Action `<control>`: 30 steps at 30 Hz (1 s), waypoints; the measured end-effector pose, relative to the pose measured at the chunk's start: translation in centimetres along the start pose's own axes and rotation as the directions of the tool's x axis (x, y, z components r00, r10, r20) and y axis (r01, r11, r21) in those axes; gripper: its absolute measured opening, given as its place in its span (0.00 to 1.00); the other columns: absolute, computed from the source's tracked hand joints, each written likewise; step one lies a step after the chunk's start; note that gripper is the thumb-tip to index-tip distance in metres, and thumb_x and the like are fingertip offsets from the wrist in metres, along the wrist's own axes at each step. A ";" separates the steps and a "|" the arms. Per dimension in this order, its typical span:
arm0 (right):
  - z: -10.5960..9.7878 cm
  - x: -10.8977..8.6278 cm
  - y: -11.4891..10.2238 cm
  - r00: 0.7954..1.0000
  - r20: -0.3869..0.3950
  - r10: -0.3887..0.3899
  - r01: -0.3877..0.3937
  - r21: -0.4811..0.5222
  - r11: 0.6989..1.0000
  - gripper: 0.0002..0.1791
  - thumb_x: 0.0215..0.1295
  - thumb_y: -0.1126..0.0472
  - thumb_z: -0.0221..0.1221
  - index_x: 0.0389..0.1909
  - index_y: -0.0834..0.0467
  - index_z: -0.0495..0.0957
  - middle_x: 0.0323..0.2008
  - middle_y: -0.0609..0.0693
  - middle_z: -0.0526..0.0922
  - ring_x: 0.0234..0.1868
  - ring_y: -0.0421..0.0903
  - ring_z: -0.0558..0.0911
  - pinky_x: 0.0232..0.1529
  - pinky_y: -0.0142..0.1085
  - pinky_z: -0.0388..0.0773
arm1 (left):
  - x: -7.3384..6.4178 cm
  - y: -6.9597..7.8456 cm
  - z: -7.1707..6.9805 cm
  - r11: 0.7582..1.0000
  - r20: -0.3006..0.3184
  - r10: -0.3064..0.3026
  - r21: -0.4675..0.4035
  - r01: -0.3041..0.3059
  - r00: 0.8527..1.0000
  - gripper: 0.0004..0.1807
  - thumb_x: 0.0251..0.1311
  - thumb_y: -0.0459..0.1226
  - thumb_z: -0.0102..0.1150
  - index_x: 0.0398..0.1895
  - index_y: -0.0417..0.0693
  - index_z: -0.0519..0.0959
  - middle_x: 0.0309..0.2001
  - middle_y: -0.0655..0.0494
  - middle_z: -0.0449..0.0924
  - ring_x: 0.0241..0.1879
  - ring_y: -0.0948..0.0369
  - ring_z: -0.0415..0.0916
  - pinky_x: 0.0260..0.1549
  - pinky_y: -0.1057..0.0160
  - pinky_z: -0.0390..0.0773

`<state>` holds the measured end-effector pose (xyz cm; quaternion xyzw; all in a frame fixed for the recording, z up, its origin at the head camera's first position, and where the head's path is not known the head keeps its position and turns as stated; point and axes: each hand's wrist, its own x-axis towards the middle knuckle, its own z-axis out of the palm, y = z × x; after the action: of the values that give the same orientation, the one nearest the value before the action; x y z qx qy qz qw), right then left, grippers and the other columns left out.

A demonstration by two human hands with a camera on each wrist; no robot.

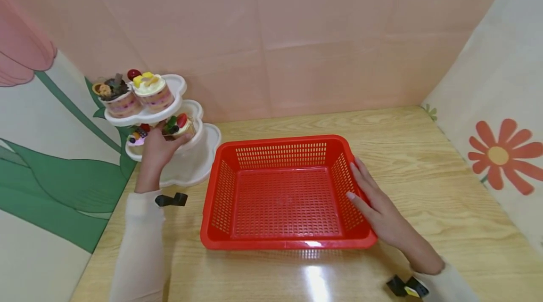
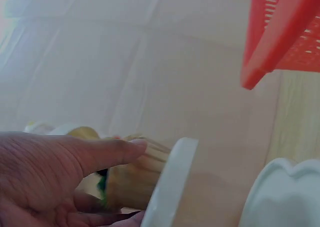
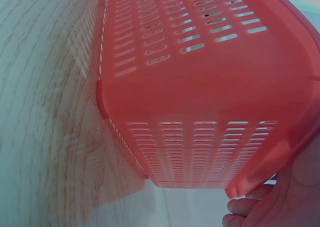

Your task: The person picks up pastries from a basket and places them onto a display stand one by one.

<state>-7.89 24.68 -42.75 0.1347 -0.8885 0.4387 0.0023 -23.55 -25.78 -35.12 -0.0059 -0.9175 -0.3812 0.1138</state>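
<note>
On the middle tier of a white tiered stand (image 1: 193, 165), my left hand (image 1: 159, 149) holds a dessert cup (image 1: 185, 126) topped with a strawberry and dark berries. In the left wrist view the thumb lies along the side of this tan cup (image 2: 137, 179), fingers on its other side; the cup's base is at the white tier (image 2: 172, 182). Another fruit-topped cup (image 1: 136, 138) sits left of that hand, partly hidden. My right hand (image 1: 377, 208) grips the right rim of a red perforated basket (image 1: 288, 244), thumb over the inside, fingers outside and under the rim (image 3: 295, 157).
The top tier (image 1: 146, 117) carries a chocolate-topped cup (image 1: 120, 102) and a cream cup with yellow fruit (image 1: 153, 92), close above my left hand. The basket stands on a wood-grain table (image 1: 424, 175), right of the stand. A pink wall covering (image 1: 318, 47) rises behind.
</note>
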 end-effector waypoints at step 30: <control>-2.3 0.5 -2.3 0.996 0.093 -0.005 0.030 -0.274 0.961 0.42 0.77 0.45 0.54 0.82 0.53 0.46 0.82 0.52 0.40 0.79 0.64 0.49 0.62 0.72 0.61 | -6.9 2.6 0.6 0.940 -0.469 0.342 0.180 -0.291 0.814 0.20 0.68 0.38 0.61 0.62 0.42 0.80 0.49 0.42 0.85 0.50 0.45 0.80 0.45 0.45 0.78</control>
<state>-8.06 25.01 -39.50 0.1609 -0.9387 0.3046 -0.0155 -16.73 -22.98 -35.16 -0.0550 -0.8617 -0.2992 0.4060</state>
